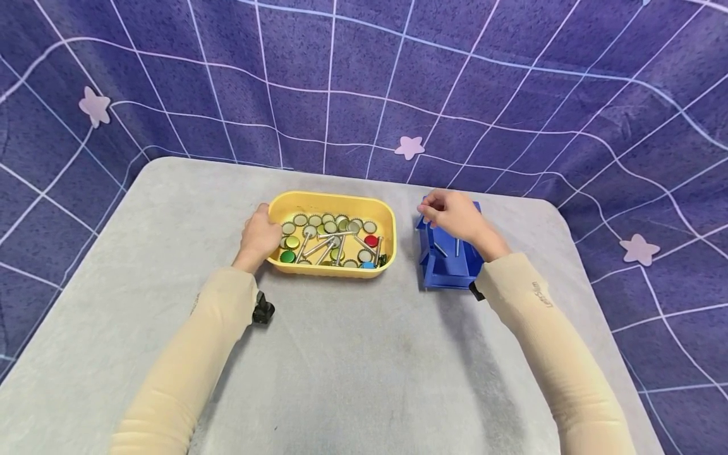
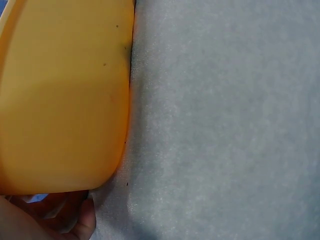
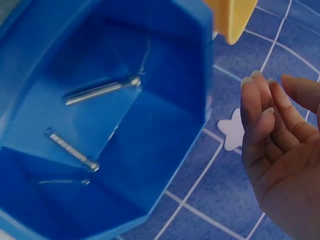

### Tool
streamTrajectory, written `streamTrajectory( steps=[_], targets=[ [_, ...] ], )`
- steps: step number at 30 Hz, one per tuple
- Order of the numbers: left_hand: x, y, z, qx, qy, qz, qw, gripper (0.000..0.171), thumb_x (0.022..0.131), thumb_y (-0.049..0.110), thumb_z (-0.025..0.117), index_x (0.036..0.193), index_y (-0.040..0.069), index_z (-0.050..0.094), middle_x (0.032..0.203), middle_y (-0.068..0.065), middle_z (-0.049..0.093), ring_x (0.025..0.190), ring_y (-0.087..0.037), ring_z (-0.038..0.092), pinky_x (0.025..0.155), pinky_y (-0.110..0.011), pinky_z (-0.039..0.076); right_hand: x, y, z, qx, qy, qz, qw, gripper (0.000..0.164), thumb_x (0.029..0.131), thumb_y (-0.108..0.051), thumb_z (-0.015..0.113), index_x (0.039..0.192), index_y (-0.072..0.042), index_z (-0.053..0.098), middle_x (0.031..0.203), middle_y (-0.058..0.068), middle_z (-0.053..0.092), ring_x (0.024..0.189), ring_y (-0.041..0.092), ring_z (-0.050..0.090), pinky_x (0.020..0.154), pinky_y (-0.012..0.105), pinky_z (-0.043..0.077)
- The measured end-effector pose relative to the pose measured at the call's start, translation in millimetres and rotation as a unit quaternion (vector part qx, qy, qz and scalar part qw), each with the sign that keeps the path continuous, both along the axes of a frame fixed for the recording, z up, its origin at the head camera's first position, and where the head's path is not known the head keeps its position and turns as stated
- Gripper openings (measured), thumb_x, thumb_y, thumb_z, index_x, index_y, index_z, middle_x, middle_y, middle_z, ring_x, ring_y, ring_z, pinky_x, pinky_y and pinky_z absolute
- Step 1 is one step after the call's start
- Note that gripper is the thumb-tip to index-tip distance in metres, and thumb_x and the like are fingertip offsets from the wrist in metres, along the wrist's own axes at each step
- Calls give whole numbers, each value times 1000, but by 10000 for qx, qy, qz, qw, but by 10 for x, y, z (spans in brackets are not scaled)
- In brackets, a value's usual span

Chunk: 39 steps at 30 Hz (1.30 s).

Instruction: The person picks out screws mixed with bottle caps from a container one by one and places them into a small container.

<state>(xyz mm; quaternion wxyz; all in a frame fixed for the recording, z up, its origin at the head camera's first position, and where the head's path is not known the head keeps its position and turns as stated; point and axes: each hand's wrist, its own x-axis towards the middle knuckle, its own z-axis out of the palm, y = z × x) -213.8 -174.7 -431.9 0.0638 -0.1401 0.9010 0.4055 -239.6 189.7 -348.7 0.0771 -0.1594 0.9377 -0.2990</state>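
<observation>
At the left end of a yellow plastic tub, my left hand grips the rim, its fingers partly hidden behind the wall in the left wrist view. Inside the tub lie several bottle caps, mostly showing pale undersides, plus a green cap, a red cap and several silver bolts. My right hand hovers over a blue plastic bin. Its fingers are loosely bent, with nothing seen between them. Two bolts rest on the bin's floor.
Grey cloth covers the table, and the bin stands a short way right of the tub. A purple curtain with pale lines and stars hangs behind the table's far edge. A small blue piece lies at the tub's near side.
</observation>
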Motion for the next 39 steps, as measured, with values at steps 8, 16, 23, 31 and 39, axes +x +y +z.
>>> streamTrajectory(
  steps=[8,16,23,31,39],
  targets=[
    [5,1,-1,26,10,40,10000,49,93,9,39,141,1,38,129,-26,55,111,-40,54,100,-56,44,-29,-276,14,-56,45,348,9994,20,97,-21,59,100,-4,68,79,9,69,70,22,67,62,25,50],
    [3,-10,-16,26,24,23,10000,48,93,9,39,140,1,39,130,-26,55,112,-41,55,101,-57,44,-16,-567,-101,186,202,986,9947,18,95,-18,62,101,-3,69,88,11,72,75,19,65,66,27,49],
    [0,-14,-16,66,65,26,10000,49,91,8,40,140,1,40,129,-26,56,113,-42,55,101,-56,43,16,-800,-215,874,315,1470,9848,19,93,-21,65,103,-5,67,91,8,73,81,18,65,77,34,52],
    [-4,-3,-6,54,114,-13,9999,48,92,8,38,140,0,40,128,-26,56,112,-41,55,100,-56,44,66,-915,-359,1099,616,1841,9748,14,90,-13,67,97,-1,67,89,10,73,81,22,66,77,37,54],
    [-11,-7,-34,127,50,36,9999,49,93,9,39,141,2,39,127,-25,56,110,-39,55,99,-55,45,106,-1027,-469,1989,357,1721,9641,9,93,-13,64,96,-5,63,90,8,69,82,23,64,76,37,53]
  ],
)
